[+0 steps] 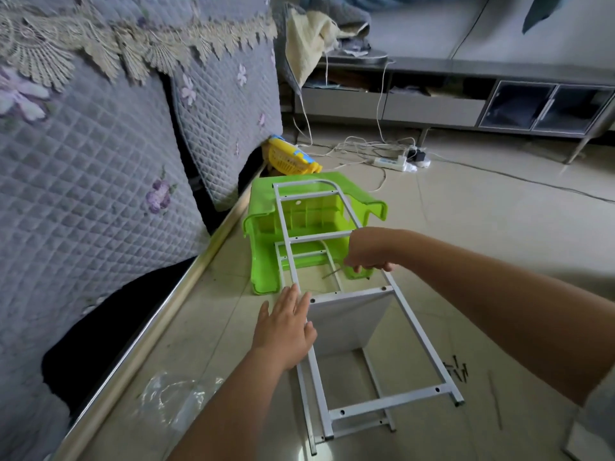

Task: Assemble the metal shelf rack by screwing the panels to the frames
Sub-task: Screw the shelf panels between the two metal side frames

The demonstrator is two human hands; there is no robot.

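Now steadying the rack on the floor.
My left hand [287, 331] lies flat, fingers straight, on the frame's [389, 402] left rail beside the upright panel [346, 322]. Farther off, my right hand [367, 252] curls around the right rail; a thin tool beneath it is hard to make out. Frame top rests on a green stool [319, 214].

Left hand [286, 327] flat on upper frame [412, 331] rail, 9 o'clock of panel [346, 322]. Right hand [367, 251] grips rail, 12 o'clock. Screws [457, 369] at 3 o'clock.
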